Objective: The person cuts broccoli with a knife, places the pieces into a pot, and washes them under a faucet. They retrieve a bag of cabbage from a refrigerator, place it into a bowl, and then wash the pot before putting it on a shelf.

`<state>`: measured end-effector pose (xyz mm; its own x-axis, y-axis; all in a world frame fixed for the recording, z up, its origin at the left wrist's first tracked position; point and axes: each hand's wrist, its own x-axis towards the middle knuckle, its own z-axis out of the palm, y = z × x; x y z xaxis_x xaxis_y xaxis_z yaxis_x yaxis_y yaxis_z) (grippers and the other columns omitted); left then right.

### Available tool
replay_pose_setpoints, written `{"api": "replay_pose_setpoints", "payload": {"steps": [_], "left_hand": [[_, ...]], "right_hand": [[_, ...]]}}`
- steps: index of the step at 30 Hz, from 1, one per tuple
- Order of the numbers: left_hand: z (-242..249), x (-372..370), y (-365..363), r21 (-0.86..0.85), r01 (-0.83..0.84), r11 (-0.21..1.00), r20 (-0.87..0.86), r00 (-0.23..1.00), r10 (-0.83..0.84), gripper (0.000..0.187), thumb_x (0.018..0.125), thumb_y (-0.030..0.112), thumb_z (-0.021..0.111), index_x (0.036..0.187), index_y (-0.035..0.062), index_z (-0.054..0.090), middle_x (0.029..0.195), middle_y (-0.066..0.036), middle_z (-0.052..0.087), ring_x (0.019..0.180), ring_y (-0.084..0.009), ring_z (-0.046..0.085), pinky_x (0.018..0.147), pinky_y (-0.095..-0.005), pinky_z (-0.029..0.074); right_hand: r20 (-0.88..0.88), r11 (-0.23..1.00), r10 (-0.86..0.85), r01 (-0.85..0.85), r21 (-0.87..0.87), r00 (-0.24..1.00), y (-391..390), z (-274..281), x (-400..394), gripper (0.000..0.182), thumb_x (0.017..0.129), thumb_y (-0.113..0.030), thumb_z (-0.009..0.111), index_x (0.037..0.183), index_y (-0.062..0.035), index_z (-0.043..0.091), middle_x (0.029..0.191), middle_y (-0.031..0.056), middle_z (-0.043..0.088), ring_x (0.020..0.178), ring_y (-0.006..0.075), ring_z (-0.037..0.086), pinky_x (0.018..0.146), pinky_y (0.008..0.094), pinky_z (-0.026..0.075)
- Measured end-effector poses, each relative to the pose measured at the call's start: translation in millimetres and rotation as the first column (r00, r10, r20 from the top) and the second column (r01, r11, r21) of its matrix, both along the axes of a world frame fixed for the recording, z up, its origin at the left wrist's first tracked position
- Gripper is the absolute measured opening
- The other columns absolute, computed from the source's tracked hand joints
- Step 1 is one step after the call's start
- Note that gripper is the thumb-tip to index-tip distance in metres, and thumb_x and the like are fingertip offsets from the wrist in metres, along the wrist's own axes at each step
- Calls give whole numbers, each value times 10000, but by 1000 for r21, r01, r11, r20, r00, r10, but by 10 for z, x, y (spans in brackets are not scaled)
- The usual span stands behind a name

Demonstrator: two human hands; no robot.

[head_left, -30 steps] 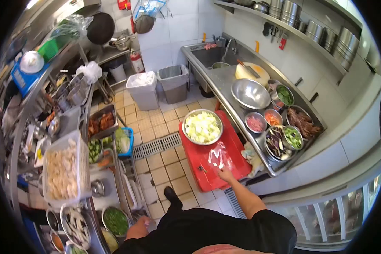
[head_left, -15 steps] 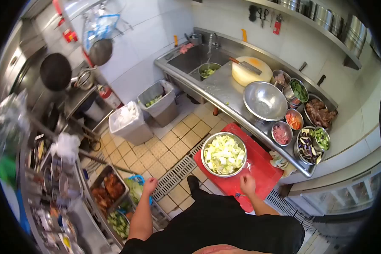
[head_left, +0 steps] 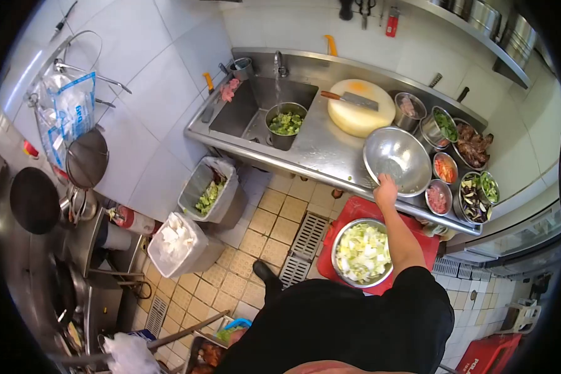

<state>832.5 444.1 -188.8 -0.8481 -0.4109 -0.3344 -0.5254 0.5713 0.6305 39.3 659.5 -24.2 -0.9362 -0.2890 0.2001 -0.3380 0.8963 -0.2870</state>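
My right hand (head_left: 386,190) reaches forward and grips the near rim of a wide, empty metal bowl (head_left: 405,156) at the counter's front edge. Below that arm, a steel bowl of chopped pale cabbage (head_left: 360,252) stands on a red surface (head_left: 411,224). Only a sliver of my left hand (head_left: 237,336) shows beside my body, near a blue-rimmed basket of greens (head_left: 230,327); its fingers are hidden. Behind the empty bowl, a cleaver (head_left: 358,101) lies on a thick round chopping board (head_left: 361,121).
Water runs from the tap (head_left: 279,68) into a pot of greens (head_left: 285,121) in the sink (head_left: 230,121). Several bowls of ingredients, including red meat (head_left: 438,198), crowd the counter's right end. Two lined bins (head_left: 184,262) stand on the tiled floor by a drain grate (head_left: 308,237).
My right hand has gone from over the red surface to the empty bowl's rim, and the bowl has shifted slightly. My left hand has dropped mostly out of sight. The view has turned.
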Motion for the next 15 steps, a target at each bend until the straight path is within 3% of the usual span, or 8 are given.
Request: {"api": "replay_pose_setpoints", "payload": {"steps": [2, 4, 6, 7, 8, 9, 10, 15], "left_hand": [[16, -177, -455, -27, -74, 997, 89, 993, 76, 383, 923, 407, 554, 840, 54, 677, 817, -263, 634, 816, -416, 649, 681, -514, 485], [-356, -551, -1297, -225, 375, 899, 466, 852, -239, 413, 906, 433, 556, 1014, 63, 703, 868, -244, 666, 845, -418, 660, 699, -522, 490], [144, -697, -2000, 328, -85, 941, 155, 987, 35, 348, 914, 308, 592, 1144, 66, 692, 896, -198, 705, 793, -277, 703, 645, -419, 539], [-114, -936, -2541, -38, 263, 964, 266, 933, -244, 315, 923, 267, 591, 1146, 65, 684, 851, -153, 703, 733, -224, 692, 590, -375, 532], [-556, -1207, -3086, 272, -359, 893, 547, 821, 164, 280, 911, 240, 607, 1097, 47, 687, 805, -93, 691, 673, -214, 668, 572, -358, 522], [-219, -1543, -3338, 345, -621, 704, 469, 763, 444, 226, 901, 214, 620, 1034, 43, 683, 756, -69, 668, 626, -204, 642, 563, -350, 518], [-80, -1840, -3625, 277, -622, 732, 356, 774, 523, 238, 898, 251, 633, 998, 38, 676, 778, -77, 680, 628, -194, 636, 567, -340, 515], [896, -3554, -4574, 417, -459, 785, -53, 849, 525, 218, 954, 224, 614, 980, 11, 652, 893, -65, 703, 725, -118, 617, 641, -265, 493]], "right_hand": [[47, 991, -44, 50, -128, 998, -318, -173, 130, 356, 737, -55, 674, 1084, -121, 628, 1043, 84, 625, 1092, 305, 572, 986, 535, 381], [55, 990, -83, 89, -113, 995, -573, -272, 187, 352, 745, -75, 688, 1089, -122, 629, 1061, 85, 622, 1105, 308, 565, 978, 539, 386], [52, 986, -123, 128, -106, 991, -803, -213, 187, 351, 753, -95, 702, 1095, -123, 631, 1078, 86, 618, 1118, 312, 558, 969, 543, 391], [38, 987, -127, 130, -92, 991, -943, -91, 205, 384, 762, -137, 719, 1134, -130, 625, 1124, 92, 607, 1151, 315, 539, 985, 543, 379], [22, 988, -128, 130, -81, 991, -1094, 92, 245, 421, 770, -179, 737, 1173, -137, 619, 1169, 98, 595, 1183, 318, 521, 1002, 544, 367], [-53, 994, -102, 99, -56, 993, -1237, 324, 315, 536, 774, -270, 762, 1260, -130, 582, 1264, 113, 555, 1242, 323, 474, 1041, 540, 337], [-52, 991, -123, 120, -58, 991, -1341, 410, 293, 536, 774, -270, 762, 1260, -130, 582, 1264, 113, 555, 1242, 323, 474, 1041, 540, 337], [-272, 974, -119, 59, -218, 955, -1828, 801, -72, 480, 797, -254, 748, 1214, -75, 592, 1205, 155, 579, 1173, 348, 512, 1004, 494, 384]]}}
